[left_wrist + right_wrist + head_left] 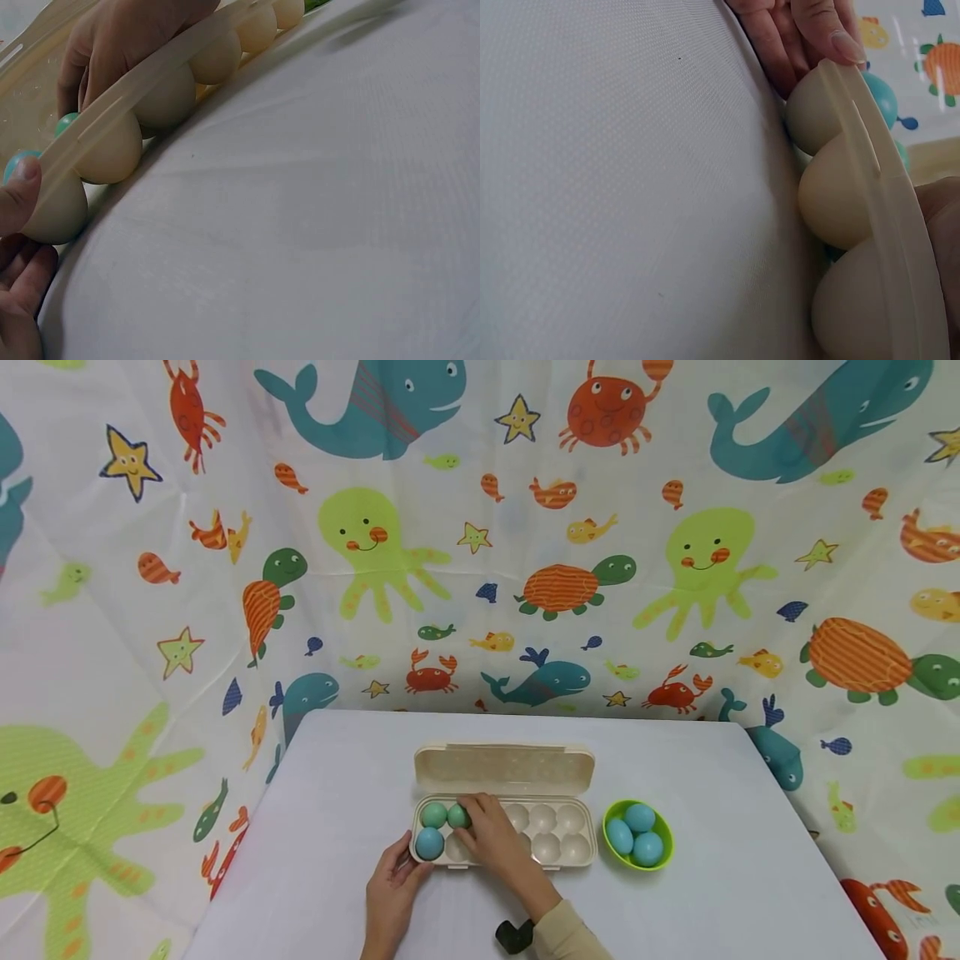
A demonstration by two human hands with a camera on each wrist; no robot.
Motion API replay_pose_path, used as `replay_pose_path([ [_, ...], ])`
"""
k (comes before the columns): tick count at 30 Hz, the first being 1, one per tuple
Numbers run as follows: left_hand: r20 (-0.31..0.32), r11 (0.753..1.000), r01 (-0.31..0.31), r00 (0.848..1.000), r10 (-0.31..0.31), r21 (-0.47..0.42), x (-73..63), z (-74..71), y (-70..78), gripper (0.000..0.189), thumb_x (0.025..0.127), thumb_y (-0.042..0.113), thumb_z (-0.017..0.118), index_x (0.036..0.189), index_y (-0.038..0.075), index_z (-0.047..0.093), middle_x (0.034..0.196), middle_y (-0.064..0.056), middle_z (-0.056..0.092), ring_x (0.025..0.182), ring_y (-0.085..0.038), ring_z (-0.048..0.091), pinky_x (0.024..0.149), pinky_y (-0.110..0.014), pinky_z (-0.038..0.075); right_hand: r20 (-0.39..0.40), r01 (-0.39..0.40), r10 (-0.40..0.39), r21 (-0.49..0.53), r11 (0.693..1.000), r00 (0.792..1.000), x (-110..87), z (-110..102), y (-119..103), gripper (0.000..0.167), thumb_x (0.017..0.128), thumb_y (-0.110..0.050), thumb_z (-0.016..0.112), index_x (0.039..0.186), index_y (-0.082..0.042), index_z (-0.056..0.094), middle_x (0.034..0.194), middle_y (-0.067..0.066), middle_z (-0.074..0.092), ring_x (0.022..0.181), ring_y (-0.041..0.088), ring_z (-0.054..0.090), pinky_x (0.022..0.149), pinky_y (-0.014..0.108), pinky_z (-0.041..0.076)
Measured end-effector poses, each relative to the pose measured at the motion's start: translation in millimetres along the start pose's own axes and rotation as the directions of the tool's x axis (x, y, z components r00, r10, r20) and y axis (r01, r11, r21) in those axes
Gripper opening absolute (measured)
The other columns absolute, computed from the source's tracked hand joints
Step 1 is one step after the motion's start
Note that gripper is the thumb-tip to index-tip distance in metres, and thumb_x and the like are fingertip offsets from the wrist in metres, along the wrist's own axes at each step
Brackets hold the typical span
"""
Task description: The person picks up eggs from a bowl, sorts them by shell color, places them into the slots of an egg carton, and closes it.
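A beige egg carton (504,772) lies with its lid folded back. My left hand (392,887) holds its front left corner, thumb on the rim and fingers below beside the end cup, as the left wrist view shows. My right hand (497,837) reaches over the tray with curled fingers on a green egg (456,816) in the second cup of the back row, partly covering it. Another green egg (434,814) sits in the back left cup, with a blue egg (430,843) in front of it. In the right wrist view, the left thumb presses the carton rim (881,157).
A lime green bowl (670,846) with three blue eggs (640,818) stands right of the carton on the white table (697,910). Behind hangs a curtain (465,635) printed with sea animals. A small black object (513,937) shows beside the right sleeve (570,933).
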State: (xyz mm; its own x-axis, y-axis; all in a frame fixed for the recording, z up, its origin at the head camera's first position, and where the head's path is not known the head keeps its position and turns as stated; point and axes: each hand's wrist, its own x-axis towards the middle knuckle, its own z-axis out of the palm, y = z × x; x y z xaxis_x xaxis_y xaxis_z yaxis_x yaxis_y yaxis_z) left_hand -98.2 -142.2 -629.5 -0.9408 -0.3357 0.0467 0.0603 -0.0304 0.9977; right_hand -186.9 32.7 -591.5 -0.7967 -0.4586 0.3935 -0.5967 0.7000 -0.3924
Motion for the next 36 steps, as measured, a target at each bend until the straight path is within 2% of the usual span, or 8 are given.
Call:
replay_pose_path([
  [9, 0.006, 1.000, 0.005, 1.000, -0.005, 0.021, 0.2, -1.1, 0.8, 0.064, 0.083, 0.000, 0.078, 0.140, -0.007, 0.050, 0.138, -0.032, 0.055, 0.107, 0.007, 0.062, 0.090, -0.010, 0.056, 0.038, -0.033, 0.034, -0.026, 0.999, 0.999, -0.5, -3, -3, 0.047, 0.089, -0.023, 0.077, 0.130, -0.007, 0.060, 0.122, 0.007, 0.063, 0.115, 0.023, 0.060, 0.100, 0.036, 0.056],
  [12, 0.010, 1.000, 0.007, 1.000, -0.007, 0.014, -0.2, -1.5, 1.1, 0.064, 0.083, -0.001, 0.078, 0.141, -0.007, 0.050, 0.138, -0.032, 0.054, 0.107, 0.008, 0.062, 0.090, -0.010, 0.056, 0.029, -0.029, 0.030, -0.025, 0.999, 0.999, -1.7, -8, -3, 0.047, 0.088, -0.022, 0.078, 0.130, -0.009, 0.060, 0.121, 0.007, 0.063, 0.114, 0.023, 0.060, 0.099, 0.036, 0.057],
  [18, 0.003, 1.000, -0.002, 1.000, 0.002, 0.005, -0.3, -1.3, 0.5, 0.065, 0.082, -0.002, 0.078, 0.140, -0.007, 0.051, 0.138, -0.033, 0.054, 0.108, 0.006, 0.062, 0.091, -0.011, 0.056, -0.073, 0.000, -0.005, -0.064, 0.998, 0.997, -6.3, -21, 3, 0.047, 0.082, -0.018, 0.080, 0.125, -0.010, 0.064, 0.115, 0.005, 0.064, 0.107, 0.023, 0.060, 0.090, 0.037, 0.057],
  [24, -0.001, 1.000, 0.001, 1.000, -0.001, 0.020, 0.2, -1.2, -0.7, 0.065, 0.082, -0.001, 0.079, 0.140, -0.007, 0.050, 0.137, -0.032, 0.054, 0.107, 0.006, 0.063, 0.091, -0.012, 0.056, -0.197, -0.017, -0.005, -0.108, 0.994, 0.980, -12.8, -40, 10, 0.046, 0.078, -0.015, 0.083, 0.120, -0.008, 0.066, 0.115, 0.007, 0.064, 0.105, 0.025, 0.057, 0.087, 0.041, 0.053],
  [28, 0.001, 1.000, 0.009, 1.000, -0.009, 0.028, 1.2, -1.9, -1.7, 0.064, 0.083, 0.001, 0.079, 0.140, -0.007, 0.051, 0.137, -0.031, 0.055, 0.107, 0.006, 0.063, 0.091, -0.013, 0.057, -0.251, -0.041, 0.003, -0.144, 0.989, 0.968, -18.9, -54, 17, 0.050, 0.075, -0.016, 0.085, 0.120, -0.008, 0.066, 0.118, 0.011, 0.064, 0.107, 0.029, 0.056, 0.083, 0.044, 0.052],
  [31, 0.002, 0.999, 0.020, 1.000, -0.020, 0.034, 1.5, -2.4, -2.2, 0.064, 0.083, 0.001, 0.079, 0.140, -0.006, 0.051, 0.137, -0.029, 0.056, 0.106, 0.006, 0.063, 0.091, -0.013, 0.057, -0.273, -0.079, 0.034, -0.158, 0.984, 0.961, -24.9, -64, 22, 0.051, 0.074, -0.017, 0.084, 0.121, -0.007, 0.066, 0.120, 0.013, 0.062, 0.108, 0.032, 0.055, 0.082, 0.046, 0.051],
  [36, 0.010, 0.998, 0.043, 0.999, -0.043, 0.040, 2.7, -3.8, -2.5, 0.065, 0.083, 0.004, 0.080, 0.141, -0.004, 0.051, 0.139, -0.025, 0.056, 0.106, 0.008, 0.062, 0.092, -0.012, 0.056, -0.265, -0.186, 0.140, -0.159, 0.970, 0.954, -36.1, -83, 34, 0.051, 0.077, -0.018, 0.084, 0.123, -0.006, 0.065, 0.124, 0.016, 0.059, 0.110, 0.035, 0.053, 0.083, 0.049, 0.051],
])
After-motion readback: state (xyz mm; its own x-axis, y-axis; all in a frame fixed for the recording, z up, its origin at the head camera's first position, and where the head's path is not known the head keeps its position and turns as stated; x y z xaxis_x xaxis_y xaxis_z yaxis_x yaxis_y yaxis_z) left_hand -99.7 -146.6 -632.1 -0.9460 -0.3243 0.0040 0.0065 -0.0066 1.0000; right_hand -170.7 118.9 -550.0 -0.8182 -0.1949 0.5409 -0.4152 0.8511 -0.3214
